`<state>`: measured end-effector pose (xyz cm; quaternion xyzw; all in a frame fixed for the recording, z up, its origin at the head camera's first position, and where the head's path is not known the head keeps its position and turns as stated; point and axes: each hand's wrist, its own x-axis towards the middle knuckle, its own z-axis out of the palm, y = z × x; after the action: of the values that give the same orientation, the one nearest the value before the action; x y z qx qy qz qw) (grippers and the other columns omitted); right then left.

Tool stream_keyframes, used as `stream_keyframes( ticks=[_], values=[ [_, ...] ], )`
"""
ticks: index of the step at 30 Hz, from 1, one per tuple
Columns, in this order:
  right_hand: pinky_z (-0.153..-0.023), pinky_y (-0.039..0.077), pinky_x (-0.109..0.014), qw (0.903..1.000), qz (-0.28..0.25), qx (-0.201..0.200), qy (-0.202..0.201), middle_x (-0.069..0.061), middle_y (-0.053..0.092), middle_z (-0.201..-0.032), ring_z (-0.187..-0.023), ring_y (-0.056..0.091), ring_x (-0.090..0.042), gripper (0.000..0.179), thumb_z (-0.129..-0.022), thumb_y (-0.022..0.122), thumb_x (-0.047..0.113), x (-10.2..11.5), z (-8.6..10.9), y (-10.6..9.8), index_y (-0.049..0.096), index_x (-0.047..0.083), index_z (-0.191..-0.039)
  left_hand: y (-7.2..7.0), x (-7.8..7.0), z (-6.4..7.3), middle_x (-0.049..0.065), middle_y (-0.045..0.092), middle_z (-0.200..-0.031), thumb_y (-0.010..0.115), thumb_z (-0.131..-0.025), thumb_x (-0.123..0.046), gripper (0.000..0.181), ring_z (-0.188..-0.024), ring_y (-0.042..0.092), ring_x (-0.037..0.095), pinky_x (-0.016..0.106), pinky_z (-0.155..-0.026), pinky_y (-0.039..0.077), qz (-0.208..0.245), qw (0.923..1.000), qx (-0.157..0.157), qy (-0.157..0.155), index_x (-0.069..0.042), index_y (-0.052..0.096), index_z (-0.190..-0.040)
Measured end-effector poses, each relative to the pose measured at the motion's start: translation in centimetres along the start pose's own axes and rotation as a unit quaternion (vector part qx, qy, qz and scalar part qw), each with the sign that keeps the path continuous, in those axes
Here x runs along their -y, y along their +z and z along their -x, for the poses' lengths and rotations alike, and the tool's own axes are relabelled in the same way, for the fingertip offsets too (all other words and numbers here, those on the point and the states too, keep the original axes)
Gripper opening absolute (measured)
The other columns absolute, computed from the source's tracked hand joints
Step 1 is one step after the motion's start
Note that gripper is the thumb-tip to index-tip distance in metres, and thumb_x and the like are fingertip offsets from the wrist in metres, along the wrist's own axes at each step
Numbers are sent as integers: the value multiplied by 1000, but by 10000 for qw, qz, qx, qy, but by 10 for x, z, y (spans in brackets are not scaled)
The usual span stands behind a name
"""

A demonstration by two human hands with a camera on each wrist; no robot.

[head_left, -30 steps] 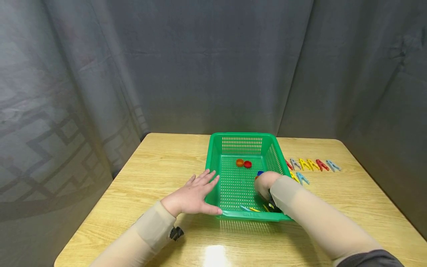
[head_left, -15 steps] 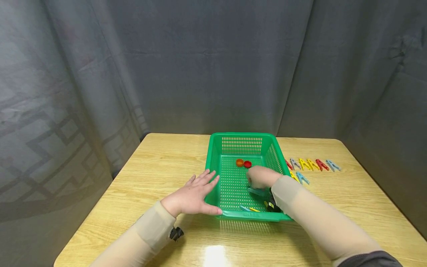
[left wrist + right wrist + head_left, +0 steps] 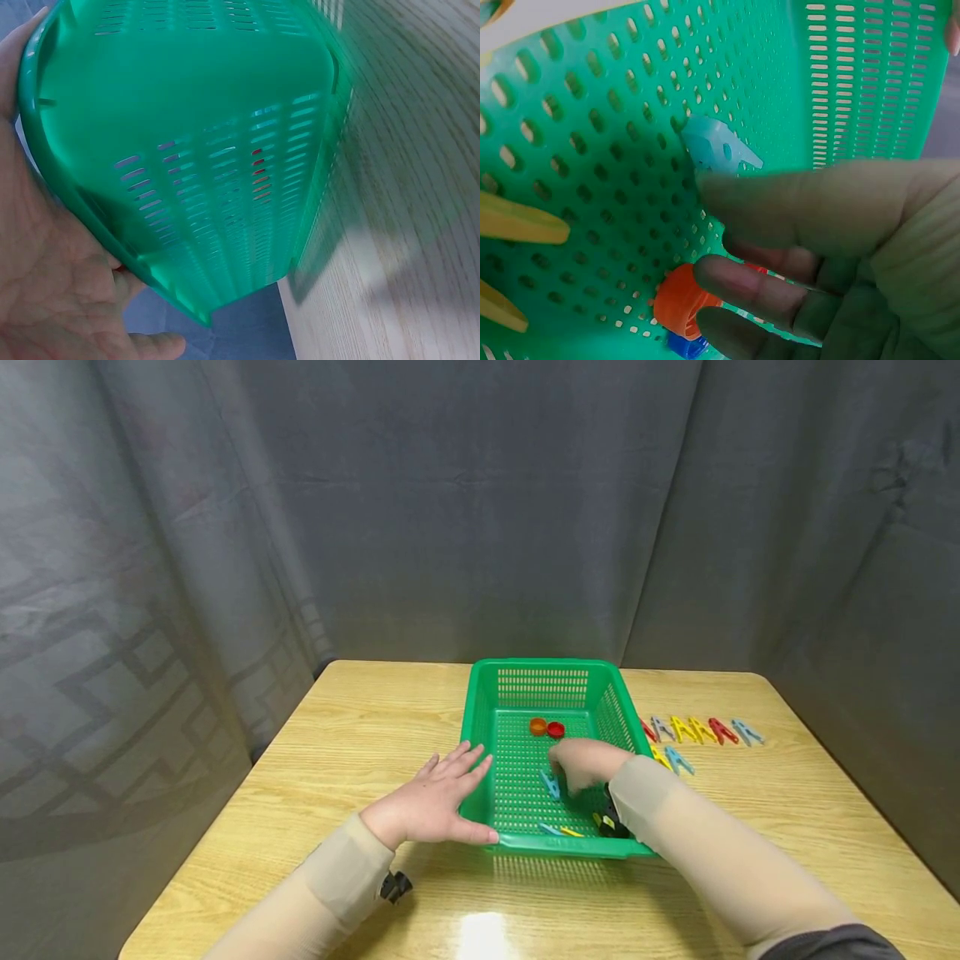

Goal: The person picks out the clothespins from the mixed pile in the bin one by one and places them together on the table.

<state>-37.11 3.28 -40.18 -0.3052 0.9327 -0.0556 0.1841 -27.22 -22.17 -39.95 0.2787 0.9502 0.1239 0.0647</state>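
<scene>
Inside a green plastic basket (image 3: 551,847), my right hand (image 3: 588,762) reaches in over the right rim. A light blue clothespin (image 3: 550,785) lies on the basket floor just left of its fingers; in the right wrist view the thumb tip overlaps this clothespin (image 3: 714,142), and the fingers are loosely bent and apart from the thumb. Close under those fingers are an orange bottle cap (image 3: 679,300) and a blue cap (image 3: 686,346), both hidden in the head view. My left hand (image 3: 438,797) rests at the basket's front left corner, fingers spread, thumb along the rim.
An orange cap (image 3: 537,726) and a red cap (image 3: 556,729) sit toward the back of the basket. Another blue clothespin (image 3: 551,829) and a yellow one (image 3: 572,832) lie by its front wall. Several clothespins (image 3: 703,731) stand in rows on the wooden table (image 3: 375,710) to the right.
My right hand has moved left inside the basket, and the light blue clothespin has come out from under it to its left. My left hand has stayed in place.
</scene>
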Motion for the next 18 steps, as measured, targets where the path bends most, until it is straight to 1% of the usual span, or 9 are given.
stream_keyframes(
  ticks=[2, 4, 6, 8, 10, 11, 13, 14, 18],
  values=[
    [-67, 50, -37, 9999, 17, 68, -101, -4, 62, -93, -79, 55, -20, 27, -76, 77, -3, 0, 1, 1, 66, 8, -99, 0, 0, 0, 1, 4, -161, 50, -77, -80, 108, -147, -4, 22, 56, -114, 7, -3, 10000, 1, 2, -15, 14, -155],
    [-70, 51, -38, 9999, 91, 51, -134, -3, 63, -93, -81, 57, -20, 26, -77, 79, 2, 0, 2, 2, 67, 8, -99, 0, 0, 0, 0, 4, -161, 50, -77, -80, 108, -147, -4, 22, 56, -114, 7, -2, 10000, 1, 4, -15, 14, -155],
    [-67, 50, -37, 9997, 199, 25, -108, -1, 62, -85, -76, 56, -18, 19, -77, 79, 6, 0, 2, 2, 67, 10, -91, 0, 0, 0, 0, 4, -161, 50, -77, -80, 108, -147, -4, 22, 56, -114, 7, -1, 10000, -6, 6, -15, 15, -155],
    [-61, 46, -34, 9996, 280, 37, 14, 2, 59, -77, -69, 52, -16, 14, -79, 79, 11, 0, 1, 2, 65, 12, -82, 0, 0, 0, 0, 4, -161, 50, -77, -80, 108, -147, -3, 22, 56, -114, 7, 1, 10000, -15, 8, -15, 15, -155],
    [-55, 40, -30, 9993, 349, 7, 102, 4, 52, -67, -62, 45, -14, 20, -80, 79, 15, 0, 0, 1, 61, 13, -72, 0, -1, 0, 1, 5, -161, 51, -77, -79, 108, -147, -3, 23, 56, -114, 7, 1, 10000, -23, 7, -15, 15, -155],
    [-54, 38, -29, 9993, 358, -23, 146, 4, 50, -66, -61, 43, -13, 23, -80, 79, 17, 0, 0, 1, 59, 13, -70, 0, -1, 0, 1, 5, -161, 51, -77, -79, 108, -147, -3, 23, 56, -114, 7, -3, 10000, -26, 6, -15, 15, -155],
    [-54, 37, -28, 9992, 320, -96, 203, 3, 49, -67, -61, 43, -13, 25, -79, 80, 19, 0, -2, 1, 57, 12, -72, 0, -1, 0, 1, 5, -161, 51, -77, -79, 108, -147, -3, 23, 56, -114, 7, -7, 10000, -28, 9, -14, 16, -155],
    [-55, 39, -29, 9993, 289, -122, 207, 2, 50, -69, -62, 45, -13, 25, -78, 81, 19, 0, -2, 0, 58, 10, -76, 0, -1, 0, 1, 5, -161, 51, -77, -79, 108, -148, -3, 23, 56, -114, 7, -12, 10000, -28, 10, -14, 16, -155],
    [-64, 48, -35, 9997, 233, -46, 113, -2, 56, -83, -74, 54, -18, 33, -73, 85, 14, -1, -2, 2, 59, 7, -93, 0, -1, 0, 1, 6, -161, 51, -77, -79, 107, -148, -3, 23, 56, -114, 8, 0, 10000, -31, 26, -14, 16, -155]
  ],
)
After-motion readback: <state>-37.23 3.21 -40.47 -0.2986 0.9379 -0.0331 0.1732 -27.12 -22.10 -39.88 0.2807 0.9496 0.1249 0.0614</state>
